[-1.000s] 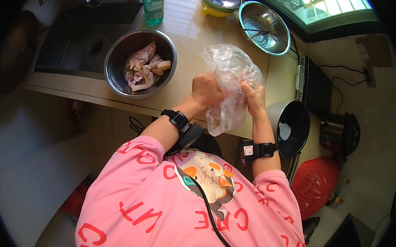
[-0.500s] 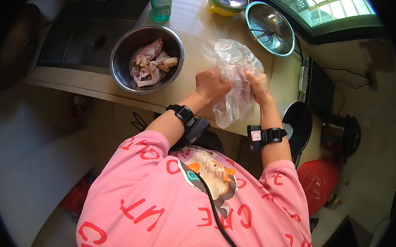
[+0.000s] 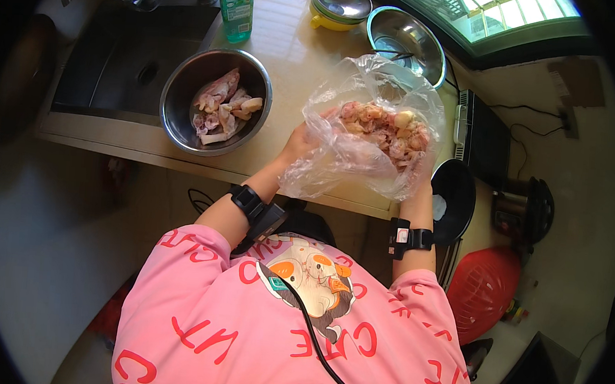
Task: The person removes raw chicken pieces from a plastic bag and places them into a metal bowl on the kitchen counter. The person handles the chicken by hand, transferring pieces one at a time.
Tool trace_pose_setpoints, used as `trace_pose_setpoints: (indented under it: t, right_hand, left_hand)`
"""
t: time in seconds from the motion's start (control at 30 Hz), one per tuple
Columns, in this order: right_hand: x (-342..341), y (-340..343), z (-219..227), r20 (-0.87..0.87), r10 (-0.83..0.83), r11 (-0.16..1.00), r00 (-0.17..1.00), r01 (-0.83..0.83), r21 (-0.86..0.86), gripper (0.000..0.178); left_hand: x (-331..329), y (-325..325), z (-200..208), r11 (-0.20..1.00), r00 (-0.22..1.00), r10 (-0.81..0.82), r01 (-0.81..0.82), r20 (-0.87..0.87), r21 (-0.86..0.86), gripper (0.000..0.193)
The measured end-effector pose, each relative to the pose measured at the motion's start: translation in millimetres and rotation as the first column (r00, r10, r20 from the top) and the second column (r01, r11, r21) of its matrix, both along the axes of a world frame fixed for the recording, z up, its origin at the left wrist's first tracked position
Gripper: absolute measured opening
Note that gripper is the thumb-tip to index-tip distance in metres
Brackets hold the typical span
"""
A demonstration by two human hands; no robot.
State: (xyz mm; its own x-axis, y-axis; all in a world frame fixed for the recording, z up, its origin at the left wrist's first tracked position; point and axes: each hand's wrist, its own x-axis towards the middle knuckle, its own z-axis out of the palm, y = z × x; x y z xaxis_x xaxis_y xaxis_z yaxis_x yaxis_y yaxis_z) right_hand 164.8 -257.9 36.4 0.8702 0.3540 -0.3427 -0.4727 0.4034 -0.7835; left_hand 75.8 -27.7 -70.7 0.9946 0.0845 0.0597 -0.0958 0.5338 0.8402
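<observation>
Meat (image 3: 384, 132) in clear bag (image 3: 345, 160), fingers (image 3: 306, 138) either side

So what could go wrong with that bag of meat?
The clear plastic bag gapes open between the left hand and right hand, so the meat pieces could tumble out. It looks thin and might tear. In this view it overlaps the counter edge, so drips might fall past it.

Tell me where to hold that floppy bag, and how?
Probably hold the bag by both sides, coming from left and right and cupping beneath the meat inside: it's limp, its mouth gapes open, and the meat lies heaped in it, so one corner alone might spill it.
</observation>
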Motion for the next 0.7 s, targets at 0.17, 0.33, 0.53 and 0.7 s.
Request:
trace_pose_setpoints:
  t: [0.17,0.33,0.53,0.7]
  right_hand:
    - [-6.6,16.0,2.3,0.07,-0.077,0.988,0.995,0.066,0.141,0.062]
    - [-6.5,17.4,-3.4,0.113,0.026,0.952,0.993,-0.059,0.302,0.058]
    - [-15.4,22.7,4.6,0.007,-0.06,0.954,0.998,0.055,0.294,0.056]
    - [-25.4,21.0,9.6,-0.062,0.125,0.939,0.99,-0.098,0.329,0.061]
  left_hand:
    - [-14.0,2.6,25.1,0.981,0.98,-0.193,0.193,0.04,0.015,0.099]
    - [-20.4,5.4,56.9,0.948,0.948,-0.312,0.315,0.069,-0.039,0.119]
    - [-20.9,12.4,58.1,0.847,0.849,-0.527,0.528,0.031,-0.061,0.114]
    - [-24.7,3.4,43.7,0.841,0.885,-0.465,0.446,0.011,-0.305,0.088]
